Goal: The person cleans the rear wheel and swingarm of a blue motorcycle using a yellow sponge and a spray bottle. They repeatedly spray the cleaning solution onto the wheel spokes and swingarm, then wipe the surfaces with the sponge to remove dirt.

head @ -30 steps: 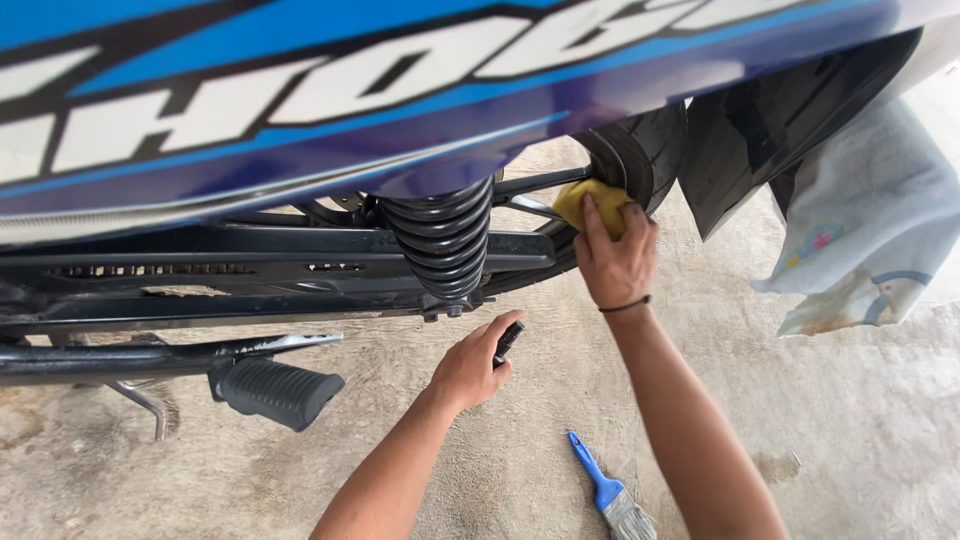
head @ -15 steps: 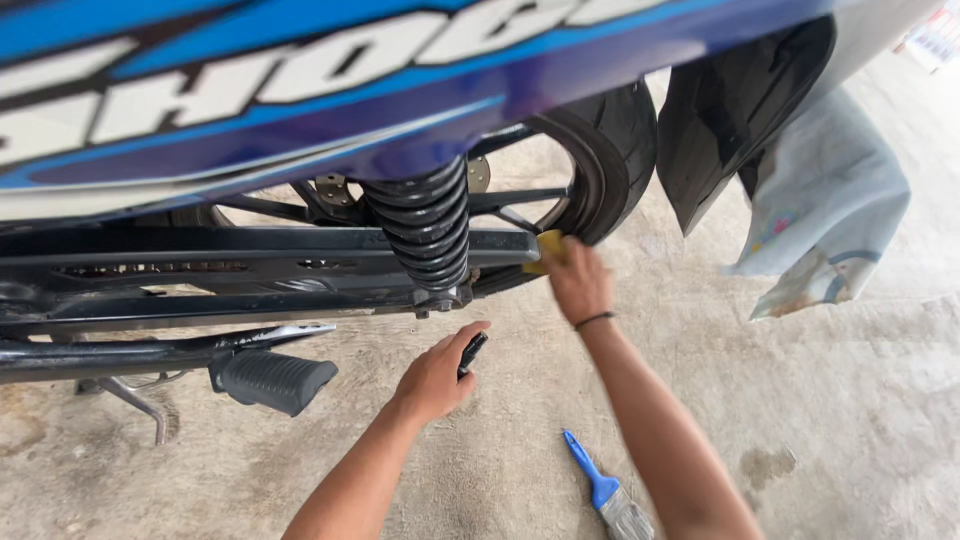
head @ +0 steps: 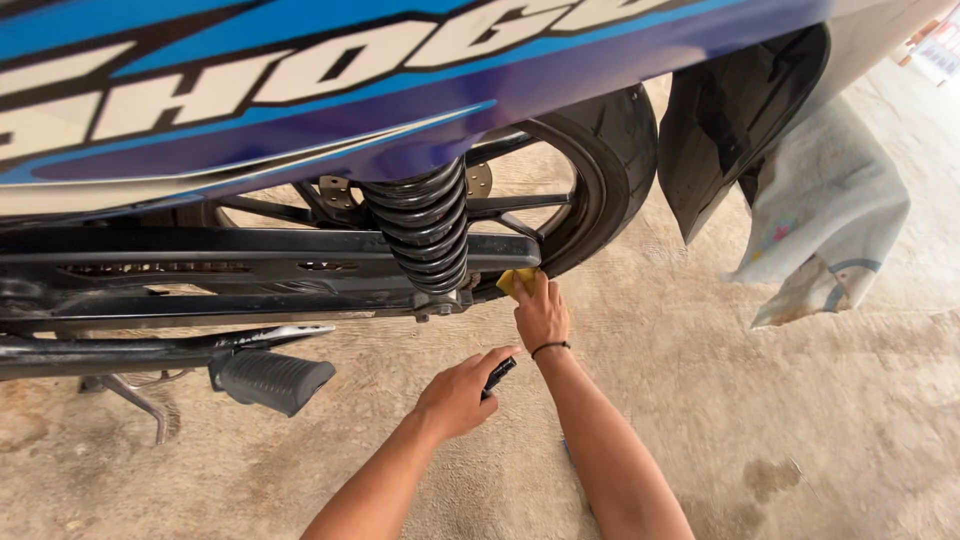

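Yellow cloth (head: 518,281) at centre frame, pinched in right hand (head: 541,314), pressed against swingarm (head: 300,262) end just below the black shock spring (head: 425,225). Left hand (head: 457,395) at 6 o'clock, closed around a small dark tool (head: 499,373). Best wiped with short, firm strokes, keeping cloth clear of the tyre (head: 615,170).

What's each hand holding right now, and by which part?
Right hand grips a yellow cloth bunched under its fingers. Left hand holds a small black tool by one end; its kind cannot be told.
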